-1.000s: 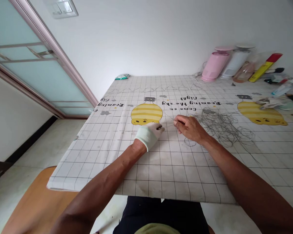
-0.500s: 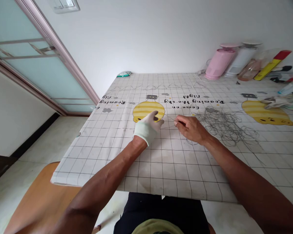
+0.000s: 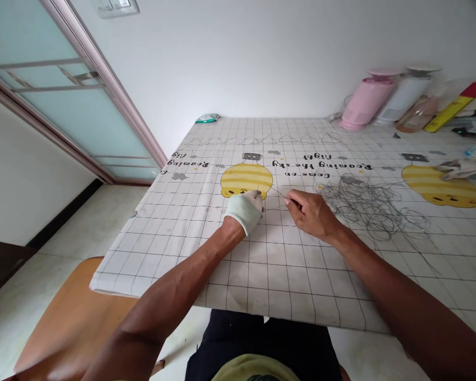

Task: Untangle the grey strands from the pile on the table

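My left hand [image 3: 245, 210], in a pale glove with grey fingertips, is closed on a thin dark wire [image 3: 258, 186] whose end sticks up past the fingers. Bare and to its right, my right hand [image 3: 311, 212] pinches the wire between thumb and bent forefinger. A fine strand arcs across the gap between the two hands, just above the tablecloth. Right beside my right hand lies a loose tangle of thin dark wire [image 3: 375, 209], with stray ends trailing toward the near right.
A gridded tablecloth [image 3: 174, 227] with yellow balloon prints covers the table. Along the back right stand a pink cylinder [image 3: 367, 103], a white cylinder [image 3: 402, 98], a bottle [image 3: 418, 114] and a yellow-red box [image 3: 456, 106]. A green-white packet [image 3: 207, 118] lies at the far left corner.
My left hand's fingers, spread before, have closed on the wire. My right hand keeps its pinch. The whole view has shifted slightly.
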`<state>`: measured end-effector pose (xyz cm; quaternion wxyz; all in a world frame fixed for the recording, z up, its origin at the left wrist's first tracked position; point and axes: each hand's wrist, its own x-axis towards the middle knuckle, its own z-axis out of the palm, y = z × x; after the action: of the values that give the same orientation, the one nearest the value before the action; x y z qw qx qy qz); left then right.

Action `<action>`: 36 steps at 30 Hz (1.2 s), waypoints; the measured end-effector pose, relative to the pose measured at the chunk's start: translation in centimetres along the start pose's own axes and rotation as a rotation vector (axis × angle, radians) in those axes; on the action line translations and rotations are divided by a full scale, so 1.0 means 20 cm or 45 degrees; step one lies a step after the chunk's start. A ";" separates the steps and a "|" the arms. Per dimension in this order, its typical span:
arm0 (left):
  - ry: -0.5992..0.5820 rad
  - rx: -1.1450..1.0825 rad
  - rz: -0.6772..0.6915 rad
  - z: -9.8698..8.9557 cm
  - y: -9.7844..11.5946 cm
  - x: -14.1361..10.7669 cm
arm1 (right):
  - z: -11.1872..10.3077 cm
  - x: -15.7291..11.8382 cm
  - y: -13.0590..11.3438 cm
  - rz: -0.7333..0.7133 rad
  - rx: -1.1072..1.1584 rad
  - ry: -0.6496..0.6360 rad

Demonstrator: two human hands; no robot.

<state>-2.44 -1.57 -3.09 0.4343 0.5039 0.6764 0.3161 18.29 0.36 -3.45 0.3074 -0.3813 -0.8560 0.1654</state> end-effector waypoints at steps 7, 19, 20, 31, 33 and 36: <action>-0.122 -0.280 0.007 -0.01 0.02 0.01 | 0.00 0.00 0.03 0.059 0.071 -0.028; -0.075 -0.229 0.084 -0.08 0.07 -0.02 | -0.02 0.01 0.04 0.137 0.134 -0.034; -0.052 -0.242 0.082 -0.09 0.07 -0.02 | -0.02 0.01 0.04 0.159 0.142 -0.033; -0.037 -0.375 0.091 -0.06 0.04 0.03 | -0.01 0.01 0.02 0.234 0.154 -0.045; -0.068 -0.494 0.093 -0.05 0.02 0.06 | 0.01 0.00 0.01 0.131 0.086 0.016; -0.146 -0.702 0.138 -0.05 0.00 0.08 | 0.04 0.00 0.00 0.006 -0.017 0.131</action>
<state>-3.46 -0.01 -3.13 0.5750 0.4191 0.5113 0.4819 17.83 0.34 -4.12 0.3479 -0.3932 -0.8394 0.1405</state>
